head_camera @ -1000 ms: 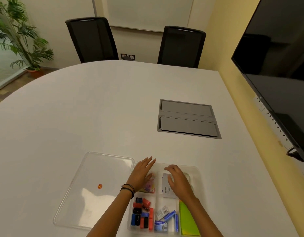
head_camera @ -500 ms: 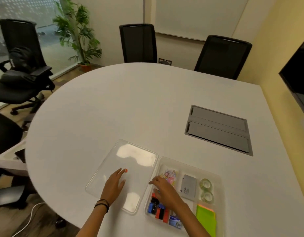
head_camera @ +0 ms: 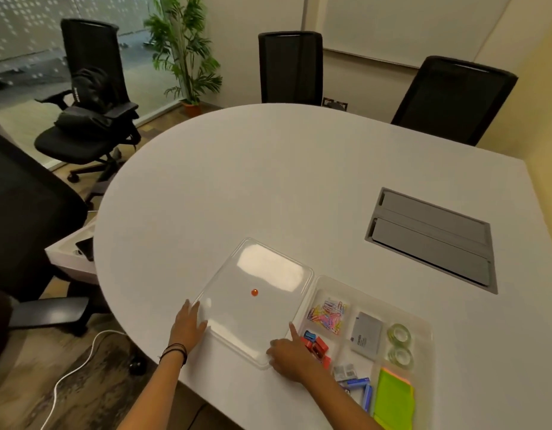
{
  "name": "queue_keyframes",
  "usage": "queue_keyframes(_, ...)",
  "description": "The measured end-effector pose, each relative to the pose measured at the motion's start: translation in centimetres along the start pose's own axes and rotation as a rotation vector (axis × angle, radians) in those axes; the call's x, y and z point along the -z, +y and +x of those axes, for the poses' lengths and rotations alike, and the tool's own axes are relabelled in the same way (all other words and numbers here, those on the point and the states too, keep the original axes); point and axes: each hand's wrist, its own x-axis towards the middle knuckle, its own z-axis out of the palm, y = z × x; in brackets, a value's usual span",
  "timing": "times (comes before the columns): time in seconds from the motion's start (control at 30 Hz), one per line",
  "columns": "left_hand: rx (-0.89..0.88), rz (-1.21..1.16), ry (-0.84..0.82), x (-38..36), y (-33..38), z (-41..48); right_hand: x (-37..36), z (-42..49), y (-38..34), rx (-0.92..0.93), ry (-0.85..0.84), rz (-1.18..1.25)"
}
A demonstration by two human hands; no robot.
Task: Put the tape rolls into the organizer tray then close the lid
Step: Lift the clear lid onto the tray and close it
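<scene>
Left hand [head_camera: 188,324] lies flat, fingers straight, on the near-left edge of the clear lid [head_camera: 262,311], gripping nothing. Right hand [head_camera: 288,355] has left the organizer tray [head_camera: 374,292] and now sits at the lid's near-right corner, index out (whether its curled fingers pinch the rim, cannot tell). Tape rolls [head_camera: 399,333] lie in a tray compartment well right of that hand. Judgement: loading done, lid step starting.

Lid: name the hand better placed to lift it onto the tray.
Left, probably. The left hand lies flat on the lid at its edge away from the tray; the right hand sits at the corner beside it.
</scene>
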Motion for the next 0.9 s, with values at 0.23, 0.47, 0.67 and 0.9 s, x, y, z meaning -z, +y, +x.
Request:
queue_keyframes(0.23,0.091,-0.071,-0.091,-0.4,1.2,1.0,-0.5,0.2,0.4,0.056,-0.008,-0.096)
queue_keyframes(0.47,0.178,-0.055,-0.079,1.0,1.2,2.2,0.3,0.1,0.2,0.086,-0.063,-0.096)
queue_keyframes(0.67,0.229,-0.018,-0.085,1.5,0.6,2.2,1.1,0.0,-0.5,0.088,-0.119,-0.146)
queue_keyframes(0.9,0.25,0.073,-0.111,1.5,1.1,0.7,1.0,-0.1,-0.9,0.06,-0.138,-0.145)
